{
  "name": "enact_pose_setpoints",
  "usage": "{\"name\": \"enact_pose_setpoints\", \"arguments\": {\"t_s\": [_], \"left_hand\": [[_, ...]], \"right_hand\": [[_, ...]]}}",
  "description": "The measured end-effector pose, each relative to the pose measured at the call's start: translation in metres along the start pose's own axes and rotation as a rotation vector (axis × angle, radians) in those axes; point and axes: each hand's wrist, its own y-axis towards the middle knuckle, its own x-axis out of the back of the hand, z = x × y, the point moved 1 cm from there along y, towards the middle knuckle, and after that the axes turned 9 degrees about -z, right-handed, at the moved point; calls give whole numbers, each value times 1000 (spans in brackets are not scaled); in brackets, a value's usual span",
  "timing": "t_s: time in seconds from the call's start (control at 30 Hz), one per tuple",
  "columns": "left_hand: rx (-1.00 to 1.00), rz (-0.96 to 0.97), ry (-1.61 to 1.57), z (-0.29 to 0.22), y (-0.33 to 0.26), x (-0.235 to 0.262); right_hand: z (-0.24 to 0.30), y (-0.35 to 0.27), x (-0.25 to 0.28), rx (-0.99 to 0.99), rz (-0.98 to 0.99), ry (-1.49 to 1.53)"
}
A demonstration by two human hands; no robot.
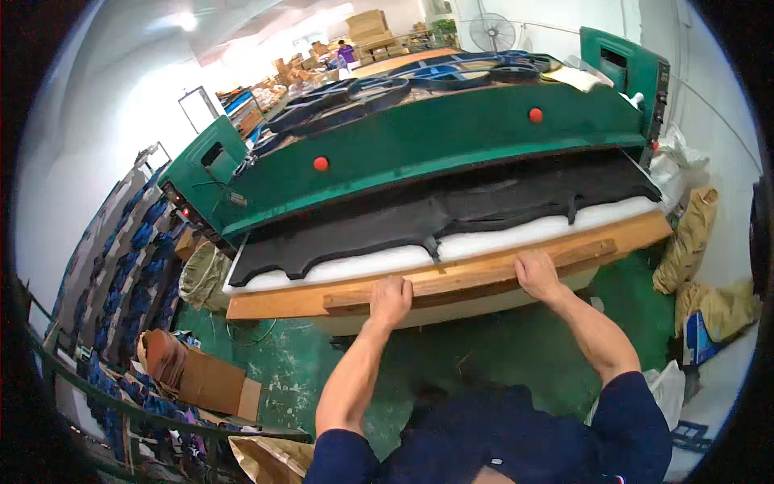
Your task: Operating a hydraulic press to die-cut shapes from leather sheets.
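Both my hands grip a wooden bar [476, 282] fixed along the front edge of a wooden board [274, 306]. My left hand [391, 301] is closed over the bar left of the middle. Further right, my right hand [537, 274] wraps over the same bar. On the board lies a white slab [492, 244], largely covered by black sheet material [363, 230] with a ragged, scalloped front edge. The board's far side runs beneath the beam of a big green press [419, 133], where the rest of the sheet is hidden.
Two red buttons sit on the beam, the right red button [535, 115] among them. Dark curved frames [363, 97] lie on top. An open cardboard box [210, 379] stands on the left of the green floor [282, 363], by stacked patterned pieces [113, 266]. Sacks [689, 238] line the right wall.
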Motion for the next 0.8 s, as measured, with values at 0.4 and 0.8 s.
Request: {"name": "enact_pose_setpoints", "arguments": {"t_s": [0.4,0.8], "left_hand": [[-84,31,46,-15,-30,24],[-207,128,-85,-28,-62,46]], "right_hand": [[30,-17,28,-35,11,-43],[51,-40,40,-97,-34,-224]]}}
